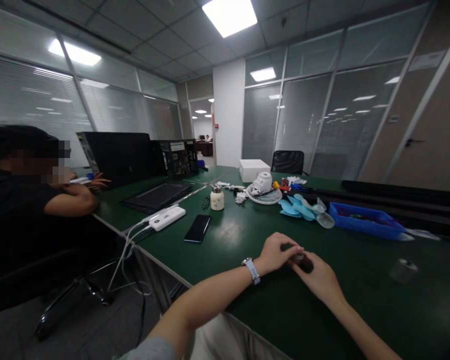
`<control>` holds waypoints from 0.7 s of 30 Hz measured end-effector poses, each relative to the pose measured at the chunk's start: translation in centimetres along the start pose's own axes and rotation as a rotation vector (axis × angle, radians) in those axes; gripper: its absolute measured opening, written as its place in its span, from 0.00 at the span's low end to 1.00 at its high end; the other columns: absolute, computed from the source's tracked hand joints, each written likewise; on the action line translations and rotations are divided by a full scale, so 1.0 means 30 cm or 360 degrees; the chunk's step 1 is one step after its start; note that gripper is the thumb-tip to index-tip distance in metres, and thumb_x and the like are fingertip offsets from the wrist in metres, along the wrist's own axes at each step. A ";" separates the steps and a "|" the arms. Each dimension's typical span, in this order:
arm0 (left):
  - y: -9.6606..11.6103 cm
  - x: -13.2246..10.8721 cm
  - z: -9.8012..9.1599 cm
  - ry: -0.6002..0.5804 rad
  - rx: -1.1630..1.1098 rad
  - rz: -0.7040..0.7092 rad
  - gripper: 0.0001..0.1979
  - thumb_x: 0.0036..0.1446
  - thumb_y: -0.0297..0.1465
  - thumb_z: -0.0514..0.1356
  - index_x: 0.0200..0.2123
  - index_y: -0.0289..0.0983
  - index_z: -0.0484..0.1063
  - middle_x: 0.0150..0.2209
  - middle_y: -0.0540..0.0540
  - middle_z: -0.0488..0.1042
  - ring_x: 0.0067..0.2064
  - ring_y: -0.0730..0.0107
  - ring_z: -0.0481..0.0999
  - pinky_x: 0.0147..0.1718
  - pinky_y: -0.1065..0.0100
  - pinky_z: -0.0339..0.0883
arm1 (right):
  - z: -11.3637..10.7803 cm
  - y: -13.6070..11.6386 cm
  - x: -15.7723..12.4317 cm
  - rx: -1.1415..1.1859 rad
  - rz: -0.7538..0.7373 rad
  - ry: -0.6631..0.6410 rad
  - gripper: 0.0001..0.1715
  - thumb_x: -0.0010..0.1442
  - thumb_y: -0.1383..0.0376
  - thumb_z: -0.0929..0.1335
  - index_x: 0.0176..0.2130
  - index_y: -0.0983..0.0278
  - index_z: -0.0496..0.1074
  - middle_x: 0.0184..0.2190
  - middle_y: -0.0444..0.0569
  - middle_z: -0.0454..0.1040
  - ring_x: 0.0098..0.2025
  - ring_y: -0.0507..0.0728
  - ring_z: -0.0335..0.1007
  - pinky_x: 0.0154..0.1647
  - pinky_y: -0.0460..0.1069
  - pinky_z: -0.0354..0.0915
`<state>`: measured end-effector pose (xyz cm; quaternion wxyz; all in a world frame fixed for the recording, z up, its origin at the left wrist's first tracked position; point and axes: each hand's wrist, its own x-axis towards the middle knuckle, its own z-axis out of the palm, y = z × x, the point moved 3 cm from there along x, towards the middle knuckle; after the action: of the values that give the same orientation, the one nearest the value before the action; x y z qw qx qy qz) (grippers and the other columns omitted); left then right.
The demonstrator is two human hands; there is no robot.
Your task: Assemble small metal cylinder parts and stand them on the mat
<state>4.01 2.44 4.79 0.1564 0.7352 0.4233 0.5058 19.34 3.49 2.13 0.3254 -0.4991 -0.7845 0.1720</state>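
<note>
My left hand, with a watch on its wrist, meets my right hand over the green table. Both hands have their fingers closed around a small dark object held between them; I cannot make out what it is. A small grey cylinder stands on the table to the right of my hands. Further back lie blue fan blades and a white fan housing.
A black phone, a white power bank with cables and a small jar lie to the left. A blue tray, a white box and open computer cases stand behind. Another person sits at left.
</note>
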 end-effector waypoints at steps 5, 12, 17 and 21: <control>-0.046 0.001 -0.060 0.0052 0.0098 -0.0034 0.12 0.57 0.41 0.61 0.37 0.42 0.80 0.37 0.48 0.80 0.42 0.67 0.74 0.46 0.64 0.60 | -0.006 0.004 -0.021 -0.0030 -0.0012 0.0062 0.24 0.52 0.46 0.67 0.42 0.57 0.74 0.40 0.51 0.76 0.41 0.62 0.73 0.39 0.53 0.69; -0.176 -0.022 -0.085 -0.0264 0.0364 -0.0207 0.11 0.54 0.42 0.63 0.36 0.45 0.81 0.34 0.49 0.81 0.38 0.67 0.73 0.44 0.64 0.56 | -0.027 -0.001 -0.029 -0.0005 0.0029 0.0008 0.27 0.52 0.45 0.67 0.44 0.59 0.74 0.43 0.52 0.76 0.43 0.62 0.73 0.41 0.54 0.69; -0.192 -0.027 -0.072 -0.0388 0.0520 -0.0234 0.12 0.55 0.43 0.61 0.37 0.46 0.81 0.36 0.50 0.81 0.40 0.66 0.72 0.45 0.65 0.56 | -0.024 0.008 -0.027 -0.0026 -0.0043 0.0011 0.27 0.54 0.46 0.67 0.45 0.61 0.74 0.43 0.52 0.76 0.45 0.62 0.72 0.46 0.54 0.66; -0.191 -0.027 -0.071 -0.0423 0.0537 -0.0226 0.12 0.56 0.42 0.60 0.38 0.45 0.81 0.37 0.50 0.80 0.41 0.66 0.72 0.45 0.65 0.58 | -0.083 0.063 -0.028 -0.0207 -0.0042 0.0229 0.27 0.54 0.47 0.68 0.46 0.62 0.74 0.40 0.52 0.77 0.44 0.62 0.71 0.47 0.55 0.64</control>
<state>-0.60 4.79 1.47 0.1208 0.7795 0.5282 0.3144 22.56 3.44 2.55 0.3501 -0.5198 -0.7751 0.0800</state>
